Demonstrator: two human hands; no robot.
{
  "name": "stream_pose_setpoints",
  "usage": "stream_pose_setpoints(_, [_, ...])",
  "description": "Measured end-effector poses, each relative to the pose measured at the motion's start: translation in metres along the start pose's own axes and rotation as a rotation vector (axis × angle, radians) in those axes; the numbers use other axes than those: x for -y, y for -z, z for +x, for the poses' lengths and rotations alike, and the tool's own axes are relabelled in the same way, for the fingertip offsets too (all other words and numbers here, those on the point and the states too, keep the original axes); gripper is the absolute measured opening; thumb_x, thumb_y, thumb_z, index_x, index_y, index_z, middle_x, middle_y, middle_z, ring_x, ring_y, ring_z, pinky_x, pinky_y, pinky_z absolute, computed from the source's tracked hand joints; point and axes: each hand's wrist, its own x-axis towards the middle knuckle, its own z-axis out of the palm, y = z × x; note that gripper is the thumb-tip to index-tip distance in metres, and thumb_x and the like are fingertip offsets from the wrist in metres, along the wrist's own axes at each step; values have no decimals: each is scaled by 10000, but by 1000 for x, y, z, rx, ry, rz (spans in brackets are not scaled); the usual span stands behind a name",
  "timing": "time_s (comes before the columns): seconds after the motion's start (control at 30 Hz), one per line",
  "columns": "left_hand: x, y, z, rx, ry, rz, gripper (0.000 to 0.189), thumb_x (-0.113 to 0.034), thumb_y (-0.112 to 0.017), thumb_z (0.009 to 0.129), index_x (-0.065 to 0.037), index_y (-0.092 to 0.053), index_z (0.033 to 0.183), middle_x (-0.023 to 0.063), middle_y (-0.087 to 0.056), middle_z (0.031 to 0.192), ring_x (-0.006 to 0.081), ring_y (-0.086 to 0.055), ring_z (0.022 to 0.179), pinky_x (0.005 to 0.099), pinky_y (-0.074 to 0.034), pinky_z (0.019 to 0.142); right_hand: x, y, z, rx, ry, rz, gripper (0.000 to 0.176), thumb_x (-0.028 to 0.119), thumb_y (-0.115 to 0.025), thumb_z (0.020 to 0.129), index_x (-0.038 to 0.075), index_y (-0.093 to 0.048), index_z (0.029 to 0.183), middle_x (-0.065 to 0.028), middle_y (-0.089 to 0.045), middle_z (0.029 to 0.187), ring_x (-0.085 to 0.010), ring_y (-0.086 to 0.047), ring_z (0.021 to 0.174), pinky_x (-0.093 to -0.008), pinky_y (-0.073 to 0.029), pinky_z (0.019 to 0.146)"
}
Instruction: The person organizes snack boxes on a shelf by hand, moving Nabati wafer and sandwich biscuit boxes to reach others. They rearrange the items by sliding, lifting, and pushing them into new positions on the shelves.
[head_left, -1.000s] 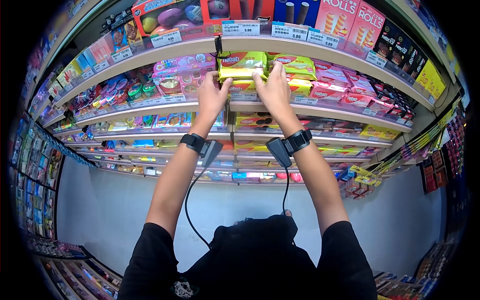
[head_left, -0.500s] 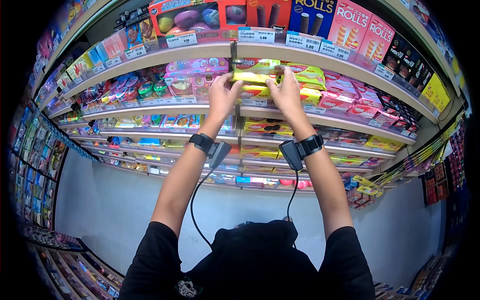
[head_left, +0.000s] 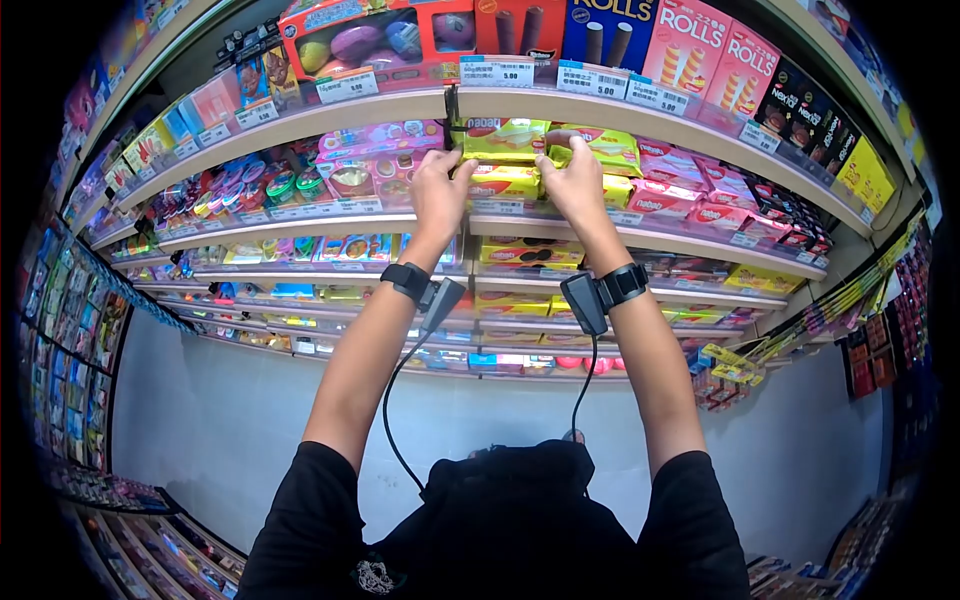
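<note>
A yellow nabati wafer packet (head_left: 505, 143) lies on top of a matching lower packet (head_left: 505, 183) on the snack shelf. My left hand (head_left: 438, 195) is at its left end, fingers curled and thumb near the front edge. At its right end, my right hand (head_left: 577, 185) has its thumb by the front corner and its fingers bent behind. Both hands appear closed on the packet's ends, though the fingertips are partly hidden. More yellow wafer packets (head_left: 608, 150) sit just beyond my right hand.
Pink nabati packets (head_left: 668, 200) fill the shelf to the right. A pink toy set (head_left: 350, 175) stands left of my left hand. Above, a shelf edge (head_left: 620, 108) with price tags carries boxes of rolls (head_left: 690, 45). Hanging yellow packets (head_left: 735, 365) jut out at the right.
The upper wafer packet has tipped back and settled level on the stack, showing its top label and uncovering the lower packet. My hands stay at its ends; the view has shifted slightly.
</note>
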Motion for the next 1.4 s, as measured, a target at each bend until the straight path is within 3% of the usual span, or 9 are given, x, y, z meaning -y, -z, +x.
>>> stream_pose_setpoints(0.33, [3, 1, -2, -59, -92, 26, 341, -231, -731, 873, 49, -712, 1066, 161, -667, 871, 285, -650, 732, 366, -515, 702, 8, -2, 2, 29, -17, -64, 421, 87, -765, 784, 1, -578, 1151, -167, -690, 1081, -310, -670, 1053, -376, -513, 917])
stream_pose_setpoints(0.4, [3, 2, -3, -12, -72, 47, 304, -213, -728, 880, 54, -711, 1023, 161, -683, 907, 287, -661, 756, 363, -521, 712, 6, -3, 3, 67, 0, -37, 387, 42, -733, 783, -8, -558, 1125, -182, -673, 1035, -353, -654, 1026, -412, -506, 906])
stream_pose_setpoints(0.53, [-5, 4, -1, -37, -131, 69, 320, -190, -731, 882, 54, -696, 1086, 157, -682, 952, 239, -650, 705, 339, -523, 687, 10, -1, 4, 100, 8, -120, 372, 76, -703, 795, -2, -562, 1130, -176, -657, 1007, -362, -642, 1011, -433, -508, 891])
stream_pose_setpoints(0.6, [-10, 5, -2, -10, -33, -16, 307, -189, -719, 885, 41, -684, 1085, 168, -664, 970, 297, -656, 719, 383, -519, 684, 13, 2, 7, 154, -68, -148, 423, 133, -719, 800, -45, -577, 1157, -198, -680, 1058, -363, -654, 1038, -414, -502, 931])
stream_pose_setpoints(0.73, [-10, 2, -3, -50, -62, -31, 343, -166, -718, 906, 31, -677, 1183, 124, -634, 1025, 159, -622, 650, 291, -515, 627, 8, 1, 8, 151, -61, -176, 437, 177, -701, 821, -64, -595, 1170, -230, -674, 1104, -376, -646, 1058, -427, -497, 948])
stream_pose_setpoints(0.93, [-11, 4, -4, -31, -59, 5, 346, -172, -705, 924, 13, -669, 1215, 133, -613, 1107, 159, -618, 690, 287, -531, 644, 0, -4, 3, 110, -25, -139, 447, 206, -698, 816, -69, -620, 1159, -251, -667, 1094, -383, -626, 1077, -430, -488, 969])
stream_pose_setpoints(1.13, [-18, 7, -7, -34, -40, -27, 324, -170, -693, 917, -2, -673, 1193, 149, -616, 1143, 228, -648, 754, 344, -533, 696, -3, -8, -2, 82, -56, -182, 460, 247, -707, 820, -1, -573, 1183, -223, -580, 1167, -399, -597, 1097, -471, -506, 933])
stream_pose_setpoints(1.23, [-9, 5, -8, -66, -165, 95, 333, -164, -703, 927, 15, -672, 1206, 133, -615, 1148, 166, -628, 742, 299, -536, 682, 4, -7, -8, 46, -72, -121, 444, 226, -714, 805, -50, -617, 1140, -247, -619, 1132, -388, -601, 1089, -439, -482, 969])
stream_pose_setpoints(1.4, [-9, 3, -13, -83, -195, 92, 359, -153, -724, 907, -4, -666, 1229, 130, -618, 1158, 181, -629, 753, 314, -535, 706, 2, -10, -17, 2, -13, -114, 465, 216, -744, 805, -44, -598, 1162, -238, -615, 1116, -392, -602, 1083, -438, -490, 948])
